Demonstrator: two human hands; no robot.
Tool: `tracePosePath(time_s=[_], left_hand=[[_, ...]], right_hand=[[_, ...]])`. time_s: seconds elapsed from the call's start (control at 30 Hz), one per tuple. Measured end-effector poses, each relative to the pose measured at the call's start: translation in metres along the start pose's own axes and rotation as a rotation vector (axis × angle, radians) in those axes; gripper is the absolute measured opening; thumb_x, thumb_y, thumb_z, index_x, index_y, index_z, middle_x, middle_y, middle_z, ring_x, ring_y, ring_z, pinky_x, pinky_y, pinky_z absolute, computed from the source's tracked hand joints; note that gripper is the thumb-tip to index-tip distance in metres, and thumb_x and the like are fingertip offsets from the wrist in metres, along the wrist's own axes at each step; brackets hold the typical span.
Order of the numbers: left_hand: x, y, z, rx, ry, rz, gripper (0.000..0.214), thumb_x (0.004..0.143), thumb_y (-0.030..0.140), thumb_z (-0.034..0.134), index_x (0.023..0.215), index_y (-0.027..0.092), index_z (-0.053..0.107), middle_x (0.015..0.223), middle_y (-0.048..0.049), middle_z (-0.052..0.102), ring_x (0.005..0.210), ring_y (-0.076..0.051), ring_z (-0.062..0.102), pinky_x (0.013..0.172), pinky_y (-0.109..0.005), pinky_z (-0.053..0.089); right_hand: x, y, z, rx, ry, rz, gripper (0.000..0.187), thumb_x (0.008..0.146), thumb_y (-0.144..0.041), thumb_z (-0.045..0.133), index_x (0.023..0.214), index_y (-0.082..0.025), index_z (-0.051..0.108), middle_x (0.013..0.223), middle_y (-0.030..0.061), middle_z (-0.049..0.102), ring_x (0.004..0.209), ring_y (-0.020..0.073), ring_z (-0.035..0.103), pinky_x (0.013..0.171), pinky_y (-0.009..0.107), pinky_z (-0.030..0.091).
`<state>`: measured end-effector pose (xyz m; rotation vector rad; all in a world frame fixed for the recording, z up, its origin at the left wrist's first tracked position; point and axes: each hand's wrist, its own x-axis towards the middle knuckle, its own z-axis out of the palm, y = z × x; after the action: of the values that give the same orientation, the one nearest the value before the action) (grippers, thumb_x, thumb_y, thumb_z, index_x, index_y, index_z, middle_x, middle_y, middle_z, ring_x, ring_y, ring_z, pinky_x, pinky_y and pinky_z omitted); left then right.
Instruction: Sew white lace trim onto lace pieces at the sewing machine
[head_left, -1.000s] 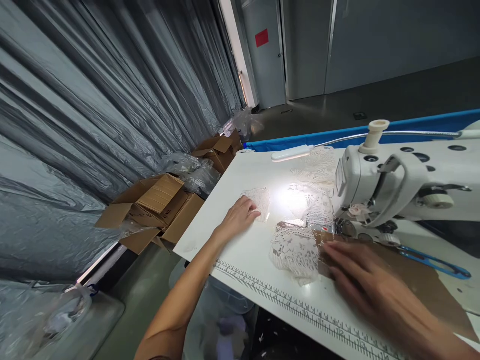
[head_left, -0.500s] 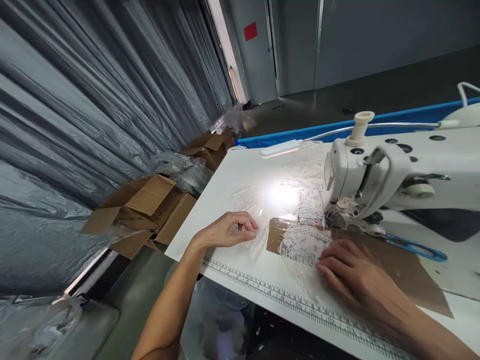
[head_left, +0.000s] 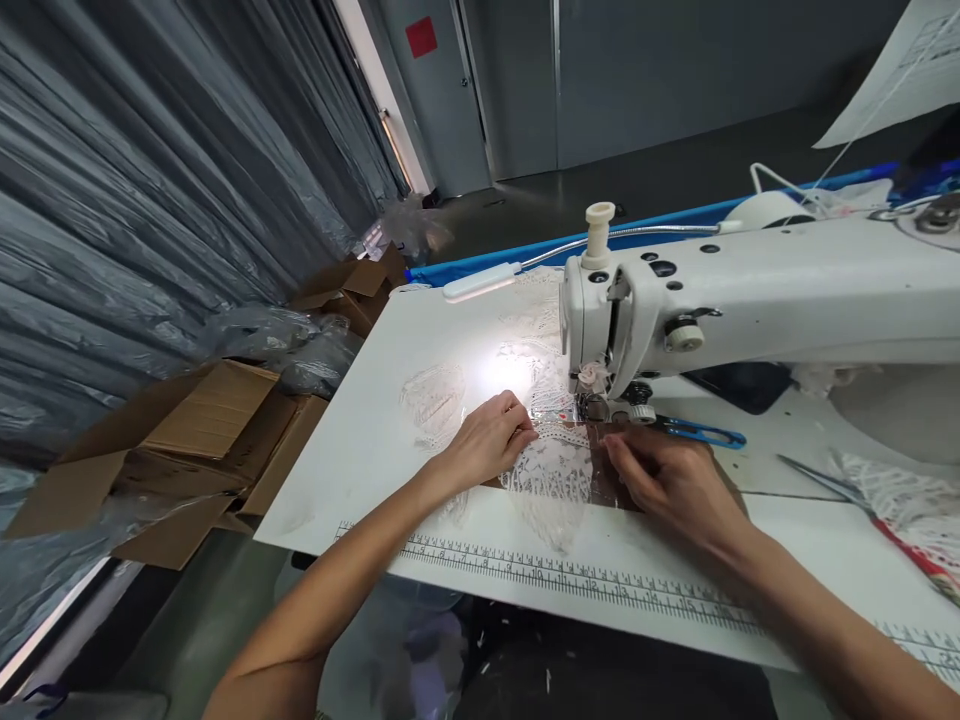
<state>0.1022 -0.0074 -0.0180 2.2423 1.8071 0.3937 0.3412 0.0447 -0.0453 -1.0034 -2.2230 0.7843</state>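
Observation:
A white lace piece (head_left: 553, 478) lies on a brown paper sheet (head_left: 604, 478) on the white table (head_left: 352, 470), just in front of the needle of a white sewing machine (head_left: 720, 300). My left hand (head_left: 491, 440) rests on the left edge of the lace and sheet, its fingers curled and pinching there. On the right side of the lace, my right hand (head_left: 671, 480) presses down with its fingertips pinched on the edge. Both hands sit close below the presser foot (head_left: 589, 405).
More lace pieces (head_left: 433, 398) lie under the lamp's glare. Blue-handled snips (head_left: 701, 433) lie right of the needle, scissors (head_left: 829, 480) and red-edged lace (head_left: 911, 505) further right. Open cardboard boxes (head_left: 202, 440) and plastic bags stand on the floor at left, beside a grey plastic curtain.
My left hand has come right from the loose lace to the piece at the needle. My right hand has moved up to its right edge. The view has swung rightwards.

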Motion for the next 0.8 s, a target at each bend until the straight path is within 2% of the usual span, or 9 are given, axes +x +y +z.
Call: tracePosePath(time_s=[0.1,0.2,0.3,0.37,0.47,0.57,0.67,0.73,0.8], left_hand=[[-0.004,0.009,-0.007,-0.129,0.012,-0.002,0.019,0.097,0.029,0.045,0.085,0.016,0.051,0.089,-0.0035,0.056,0.075,-0.013,0.052,0.064,-0.027,0.044],[-0.013,0.026,-0.011,-0.393,-0.001,-0.055,0.02,0.096,0.033,0.047,0.088,0.016,0.053,0.078,-0.0009,0.057,0.064,-0.01,0.051,0.057,-0.023,0.042],[-0.021,0.046,-0.007,-0.683,-0.035,-0.066,0.019,0.092,0.033,0.056,0.091,0.015,0.058,0.08,-0.0026,0.06,0.067,-0.01,0.055,0.056,-0.022,0.044],[-0.024,0.054,-0.004,-0.835,-0.083,-0.064,0.018,0.091,0.031,0.058,0.092,0.014,0.06,0.08,-0.0033,0.061,0.069,-0.01,0.057,0.058,-0.021,0.046],[-0.024,0.053,-0.009,-0.927,-0.114,-0.079,0.016,0.092,0.029,0.056,0.095,0.014,0.059,0.083,-0.0035,0.062,0.068,-0.009,0.057,0.058,-0.02,0.047],[-0.019,0.038,-0.025,-0.735,-0.1,-0.089,0.019,0.094,0.03,0.05,0.103,0.015,0.057,0.086,-0.0036,0.061,0.069,-0.01,0.056,0.059,-0.022,0.047],[-0.008,0.019,-0.039,-0.209,-0.079,-0.103,0.023,0.096,0.024,0.04,0.11,0.016,0.056,0.087,-0.0048,0.059,0.071,-0.013,0.053,0.061,-0.026,0.043],[0.004,0.01,-0.04,0.13,-0.072,-0.093,0.022,0.093,0.018,0.041,0.107,0.013,0.057,0.097,-0.009,0.057,0.078,-0.017,0.053,0.065,-0.03,0.042],[0.021,0.002,-0.033,0.288,-0.095,-0.038,0.02,0.092,0.017,0.041,0.102,0.012,0.058,0.107,-0.0119,0.055,0.083,-0.019,0.053,0.068,-0.031,0.042]], right_hand=[[0.0,-0.006,0.0,0.157,-0.167,0.112,0.043,0.095,-0.046,0.041,0.069,-0.019,0.062,0.061,0.0031,0.062,0.053,0.0149,0.057,0.051,0.027,0.042],[0.0,-0.012,0.001,0.42,-0.373,0.266,0.039,0.092,-0.052,0.046,0.097,-0.018,0.065,0.077,0.005,0.068,0.063,0.0163,0.063,0.055,0.027,0.048],[0.0,-0.014,0.0,0.649,-0.544,0.238,0.038,0.087,-0.05,0.057,0.107,-0.018,0.062,0.09,0.0057,0.067,0.079,0.0176,0.065,0.069,0.03,0.052],[0.0,-0.014,0.0,0.74,-0.591,0.184,0.034,0.085,-0.048,0.061,0.101,-0.018,0.062,0.091,0.0052,0.065,0.083,0.0176,0.062,0.074,0.032,0.051],[-0.001,-0.012,-0.001,0.748,-0.572,0.209,0.035,0.085,-0.045,0.062,0.106,-0.018,0.062,0.083,0.0024,0.062,0.076,0.0152,0.057,0.068,0.029,0.049],[0.002,-0.008,0.001,0.666,-0.538,0.279,0.033,0.086,-0.039,0.06,0.113,-0.018,0.061,0.079,0.0011,0.062,0.065,0.0122,0.054,0.058,0.025,0.045],[0.011,-0.002,0.002,0.546,-0.524,0.333,0.025,0.086,-0.033,0.059,0.105,-0.018,0.064,0.073,0.0017,0.063,0.059,0.0117,0.054,0.054,0.024,0.043],[0.017,0.001,0.004,0.506,-0.519,0.386,0.026,0.086,-0.031,0.057,0.108,-0.017,0.063,0.068,0.0013,0.062,0.057,0.0127,0.056,0.053,0.025,0.043],[0.021,0.002,0.006,0.516,-0.501,0.427,0.032,0.087,-0.033,0.056,0.114,-0.016,0.059,0.067,0.0018,0.063,0.058,0.0144,0.06,0.054,0.026,0.046]])
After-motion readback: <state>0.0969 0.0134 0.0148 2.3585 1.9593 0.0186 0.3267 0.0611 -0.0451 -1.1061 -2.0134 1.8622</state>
